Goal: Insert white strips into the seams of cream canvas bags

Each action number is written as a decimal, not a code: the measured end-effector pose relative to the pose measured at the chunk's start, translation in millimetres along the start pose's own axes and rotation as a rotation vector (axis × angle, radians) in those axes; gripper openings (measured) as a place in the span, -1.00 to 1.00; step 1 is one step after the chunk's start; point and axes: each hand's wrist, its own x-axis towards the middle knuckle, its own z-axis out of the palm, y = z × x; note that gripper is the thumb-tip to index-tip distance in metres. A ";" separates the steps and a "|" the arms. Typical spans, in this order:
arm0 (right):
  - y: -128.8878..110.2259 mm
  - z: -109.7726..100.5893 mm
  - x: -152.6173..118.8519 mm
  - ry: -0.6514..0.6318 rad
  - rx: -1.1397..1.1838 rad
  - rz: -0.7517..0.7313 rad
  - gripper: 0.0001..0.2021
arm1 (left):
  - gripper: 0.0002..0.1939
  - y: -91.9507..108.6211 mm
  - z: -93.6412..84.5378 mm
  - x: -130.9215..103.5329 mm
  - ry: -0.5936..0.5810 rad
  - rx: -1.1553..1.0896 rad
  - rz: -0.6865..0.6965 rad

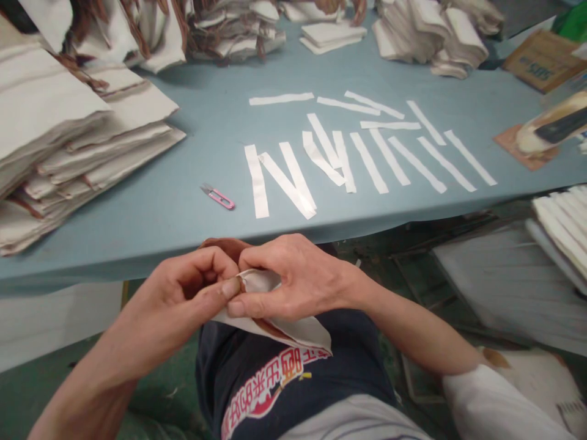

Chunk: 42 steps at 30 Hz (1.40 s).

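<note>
A white and brown fabric piece [300,332] is held above my lap, just in front of the table edge. My left hand [195,287] pinches its edge between thumb and fingers. Right beside it, my right hand [293,278] grips the same piece, with the two thumbs almost touching. Part of the fabric is hidden behind my fingers. On the blue-covered table [211,140], pink thread snips [220,197] lie to the left of several loose white strips [368,163].
Folded fabric stacks [59,128] fill the table's left side, and more piles [426,36] stand along the back. At the right are a cardboard box [541,61] and a beige and black object [554,125]. White stacked pieces [566,226] sit beyond the table's front right edge.
</note>
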 end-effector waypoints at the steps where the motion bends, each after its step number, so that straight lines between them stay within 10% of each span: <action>1: 2.8 0.5 0.0 -0.013 0.080 0.001 -0.60 | -0.73 -3.7 -1.1 -1.2 -0.004 -0.030 -0.004; 7: 13.0 7.5 -4.4 -0.017 0.332 0.007 -0.71 | -0.72 -19.6 -2.1 -6.9 -0.008 -0.134 -0.071; 25: 2.0 8.9 -6.3 -0.020 0.074 0.286 -0.95 | -0.79 -11.4 0.8 -6.1 -0.004 0.614 0.476; 42: 3.5 -10.0 0.6 -0.111 -0.032 -0.078 -0.95 | -0.77 -8.1 2.5 -27.6 0.100 0.880 0.731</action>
